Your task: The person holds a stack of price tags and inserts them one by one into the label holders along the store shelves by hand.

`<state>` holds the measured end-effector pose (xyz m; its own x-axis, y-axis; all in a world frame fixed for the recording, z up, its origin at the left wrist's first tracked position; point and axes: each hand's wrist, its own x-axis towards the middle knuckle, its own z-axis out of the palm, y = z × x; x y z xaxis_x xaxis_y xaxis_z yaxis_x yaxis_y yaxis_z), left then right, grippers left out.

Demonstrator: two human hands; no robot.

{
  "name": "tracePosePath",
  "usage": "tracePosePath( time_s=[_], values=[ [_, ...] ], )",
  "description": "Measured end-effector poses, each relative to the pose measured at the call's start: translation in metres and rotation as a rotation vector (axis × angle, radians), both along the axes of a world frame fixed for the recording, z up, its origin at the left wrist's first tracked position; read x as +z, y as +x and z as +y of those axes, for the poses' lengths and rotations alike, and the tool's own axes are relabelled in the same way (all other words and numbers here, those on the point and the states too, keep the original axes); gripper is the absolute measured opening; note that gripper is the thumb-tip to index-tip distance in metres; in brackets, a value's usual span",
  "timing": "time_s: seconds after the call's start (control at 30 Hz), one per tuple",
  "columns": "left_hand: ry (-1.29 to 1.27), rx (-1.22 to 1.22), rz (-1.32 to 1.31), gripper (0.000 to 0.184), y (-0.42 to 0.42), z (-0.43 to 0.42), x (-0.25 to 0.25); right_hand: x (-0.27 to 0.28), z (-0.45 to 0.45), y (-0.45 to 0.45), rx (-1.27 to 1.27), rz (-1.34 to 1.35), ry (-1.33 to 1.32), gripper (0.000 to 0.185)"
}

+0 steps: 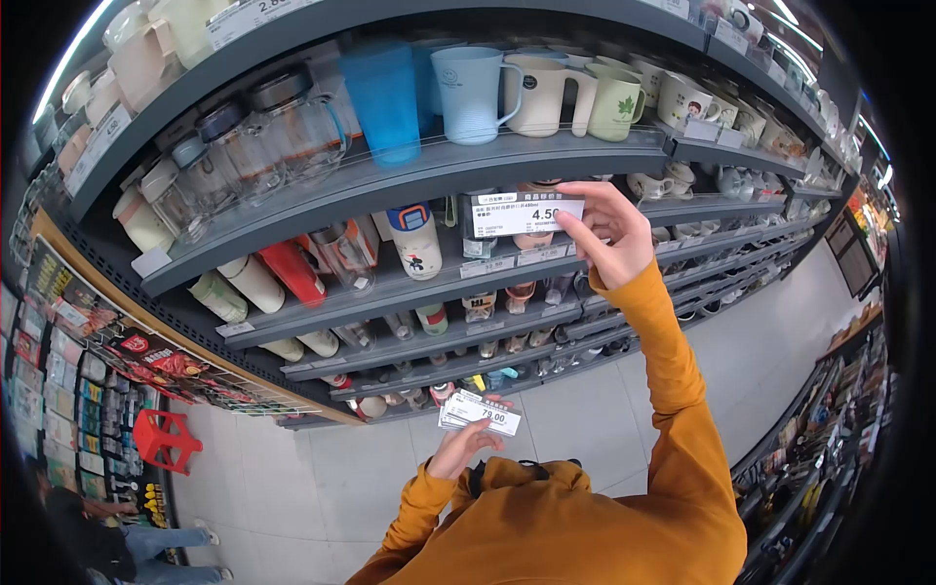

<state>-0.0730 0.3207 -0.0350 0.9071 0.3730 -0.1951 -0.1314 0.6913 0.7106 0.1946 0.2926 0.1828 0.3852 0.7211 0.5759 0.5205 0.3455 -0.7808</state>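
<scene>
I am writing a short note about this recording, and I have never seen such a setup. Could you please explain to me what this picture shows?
There is no robot here: a person works with two bare hands. The one picture comes from a camera worn on the head, looking forward and down, so the mustard-orange sleeves and body appear below. The curved look comes from a very wide lens.

The right hand pinches a price tag reading 4.50 in front of the store shelf. The left hand, lower down, holds a stack of price tags; the top one reads 79.00.

On the shelf stand a blue tumbler, a light blue mug, a cream mug and a green mug with a leaf.
</scene>
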Motion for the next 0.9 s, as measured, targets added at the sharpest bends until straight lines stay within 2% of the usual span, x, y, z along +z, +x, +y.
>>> tracePosePath(
  time_s=[0.07,0.33,0.5,0.63,0.77,0.9],
  values=[
    [-0.008,0.023,0.006,0.039,-0.001,0.001,-0.002,0.006,0.012,0.003,-0.021,0.02,0.019,0.028],
    [-0.047,0.045,-0.006,0.038,0.001,-0.011,-0.005,0.042,0.074,0.045,-0.087,-0.171,0.153,0.021],
    [-0.004,0.017,0.0,0.039,-0.006,-0.014,-0.006,0.045,0.095,0.058,-0.01,-0.191,0.0,0.019],
    [-0.011,0.076,0.016,0.039,-0.017,-0.017,-0.005,0.05,0.093,0.058,0.121,-0.055,-0.041,0.02],
    [-0.037,0.099,0.054,0.038,-0.024,-0.016,-0.013,0.053,0.1,0.059,0.083,-0.147,-0.04,0.02],
    [-0.051,0.112,0.078,0.037,-0.03,-0.015,-0.012,0.052,0.106,0.061,0.147,-0.123,-0.178,0.02]
  ],
)
